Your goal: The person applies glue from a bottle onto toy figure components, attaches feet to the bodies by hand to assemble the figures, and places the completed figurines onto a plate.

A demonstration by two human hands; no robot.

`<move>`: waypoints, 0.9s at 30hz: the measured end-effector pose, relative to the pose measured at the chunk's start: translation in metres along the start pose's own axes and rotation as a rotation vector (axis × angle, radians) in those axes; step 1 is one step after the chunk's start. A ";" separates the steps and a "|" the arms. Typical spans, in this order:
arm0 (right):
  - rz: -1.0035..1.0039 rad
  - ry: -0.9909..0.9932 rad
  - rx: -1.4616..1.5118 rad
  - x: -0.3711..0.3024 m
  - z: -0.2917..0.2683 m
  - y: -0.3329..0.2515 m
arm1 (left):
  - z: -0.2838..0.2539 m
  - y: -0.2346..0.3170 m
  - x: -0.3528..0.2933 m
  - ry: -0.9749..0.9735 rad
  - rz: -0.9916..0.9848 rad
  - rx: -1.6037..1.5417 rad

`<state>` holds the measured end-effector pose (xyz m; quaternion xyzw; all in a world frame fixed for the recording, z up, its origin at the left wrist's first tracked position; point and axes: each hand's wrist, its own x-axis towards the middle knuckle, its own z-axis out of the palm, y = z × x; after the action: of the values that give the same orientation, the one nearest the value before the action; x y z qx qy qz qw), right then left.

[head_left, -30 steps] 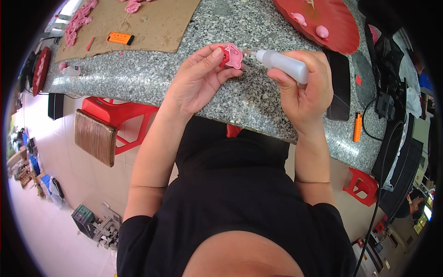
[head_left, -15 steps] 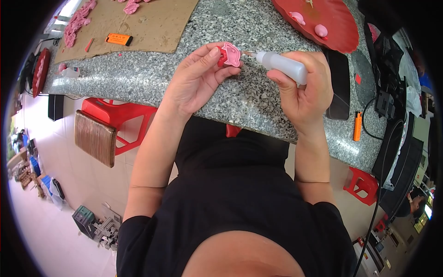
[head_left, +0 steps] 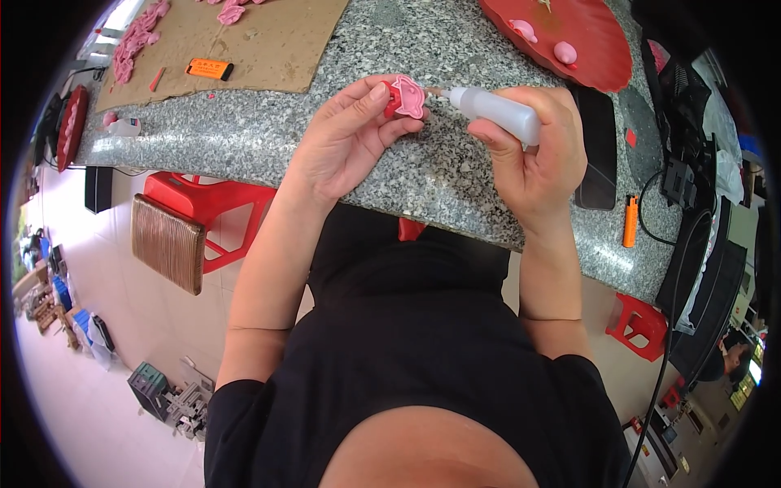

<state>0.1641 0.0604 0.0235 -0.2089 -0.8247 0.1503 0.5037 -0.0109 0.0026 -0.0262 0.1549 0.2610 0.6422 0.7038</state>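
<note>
My left hand (head_left: 350,134) is closed on a small pink piece (head_left: 409,97) with a raised outline and a red part behind it, held up over the granite table. In my right hand (head_left: 541,150) is a translucent white squeeze bottle (head_left: 496,112), lying almost level with its thin nozzle toward the pink piece. The nozzle tip is close to the piece's right edge; whether they touch I cannot tell. My thumb presses the bottle's side from below, and my fingers wrap over its back end.
Brown cardboard (head_left: 268,49) at the far left bears pink pieces (head_left: 134,45) and an orange lighter (head_left: 209,69). A red scalloped tray (head_left: 602,57) with pink round pieces stands far right. Beside my right hand lie a black phone (head_left: 596,154) and another orange lighter (head_left: 630,221). A red stool (head_left: 187,195) stands left.
The squeeze bottle in my right hand has shifted very slightly up and to the left. My left hand and the pink piece stay almost still.
</note>
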 end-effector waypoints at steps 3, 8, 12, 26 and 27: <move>0.018 -0.008 0.004 0.000 -0.001 0.000 | -0.003 -0.001 0.000 -0.013 0.011 0.008; -0.010 -0.010 -0.005 0.000 -0.001 0.000 | -0.004 -0.002 0.000 -0.017 0.038 0.023; 0.002 -0.012 -0.015 -0.001 -0.002 0.000 | -0.002 -0.001 0.000 0.014 0.035 0.008; 0.018 -0.016 -0.027 0.001 -0.003 -0.002 | -0.004 -0.001 -0.001 -0.042 0.033 0.028; 0.011 -0.019 -0.029 0.001 -0.002 -0.002 | -0.005 -0.001 0.000 -0.045 0.032 0.025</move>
<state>0.1656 0.0589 0.0259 -0.2191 -0.8305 0.1431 0.4918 -0.0128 0.0015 -0.0303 0.1825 0.2506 0.6462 0.6973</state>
